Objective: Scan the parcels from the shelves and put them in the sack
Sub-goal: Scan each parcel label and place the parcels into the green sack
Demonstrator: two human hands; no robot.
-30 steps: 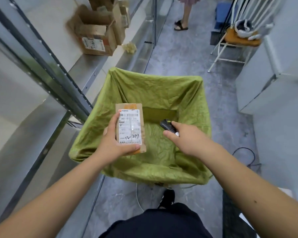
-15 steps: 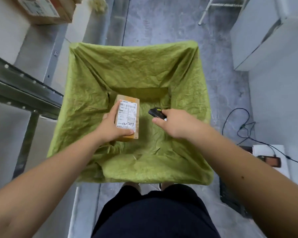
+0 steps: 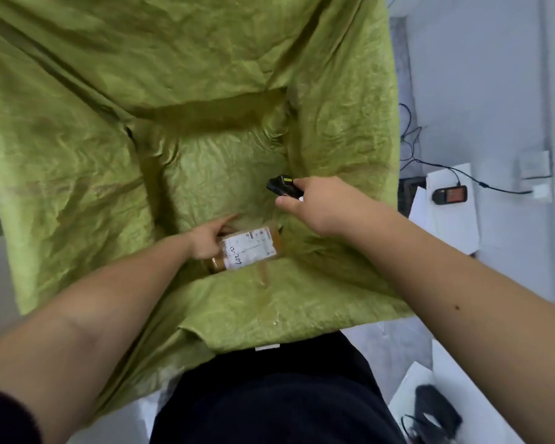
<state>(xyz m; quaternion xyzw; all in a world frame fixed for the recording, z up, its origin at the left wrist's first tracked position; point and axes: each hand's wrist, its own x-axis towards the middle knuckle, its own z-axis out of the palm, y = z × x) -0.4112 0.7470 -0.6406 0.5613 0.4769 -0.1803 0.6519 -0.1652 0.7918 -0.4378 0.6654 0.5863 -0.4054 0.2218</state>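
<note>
My left hand [image 3: 205,240] reaches down into the sack [image 3: 186,91], its fingers against the left end of the parcel [image 3: 249,248]. The index finger extends forward past the parcel's far edge; whether the remaining fingers grip the parcel or only rest on it cannot be determined. My right hand [image 3: 321,203] is closed around the scanner [image 3: 284,186], held above the sack's inner right side, with the scanner's black head pointing up and to the left.

The parcel lies at the bottom of the sack, label facing up, long side running left to right. It is touching my left hand and sits below and to the left of my right hand, apart from it.

Count: one parcel, one scanner, one green sack. The sack's opening is spread wide and fills most of the view.

To the right of the sack, one handheld device [image 3: 450,195] with a connected cable [image 3: 481,182] lies on a white surface.
</note>
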